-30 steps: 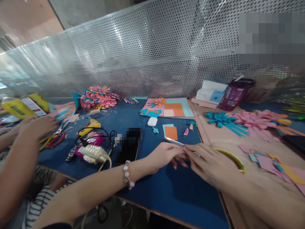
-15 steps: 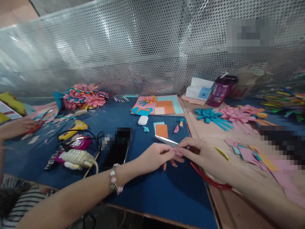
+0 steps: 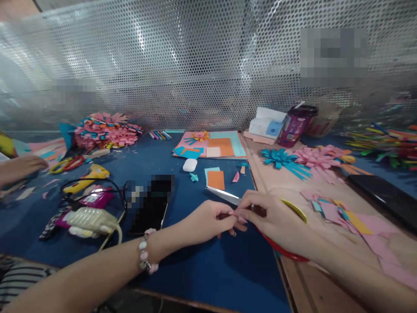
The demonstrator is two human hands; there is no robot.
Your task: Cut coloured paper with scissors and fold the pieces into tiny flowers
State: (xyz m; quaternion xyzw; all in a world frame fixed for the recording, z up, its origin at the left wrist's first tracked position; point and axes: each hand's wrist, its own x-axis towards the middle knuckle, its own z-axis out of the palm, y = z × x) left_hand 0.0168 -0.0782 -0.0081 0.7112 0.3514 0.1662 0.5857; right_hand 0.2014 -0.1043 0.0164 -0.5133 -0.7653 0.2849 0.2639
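Observation:
Over the blue table, my left hand (image 3: 208,221) pinches a small piece of pink paper (image 3: 240,216) between thumb and forefinger. My right hand (image 3: 265,213) is closed around a pair of scissors (image 3: 223,195), whose blades point left and look shut. Its yellow and red handle loops show on either side of that hand. My right fingertips also touch the pink paper. Just beyond the blades lie orange and light-blue paper squares (image 3: 215,179), a tiny pink folded paper (image 3: 236,177) and a small teal folded paper (image 3: 194,177).
To the left are a black phone (image 3: 151,204), a yellow glue gun (image 3: 87,178) and a power strip (image 3: 93,219) with cables. A co-worker's hand (image 3: 26,167) is at far left, near other scissors (image 3: 67,164). Paper flowers (image 3: 317,157) and a purple cup (image 3: 298,125) stand at right.
The view has shifted slightly. The co-worker's hand has let go of the red-handled scissors, now lying on the table. My hands still hold the pink paper and scissors.

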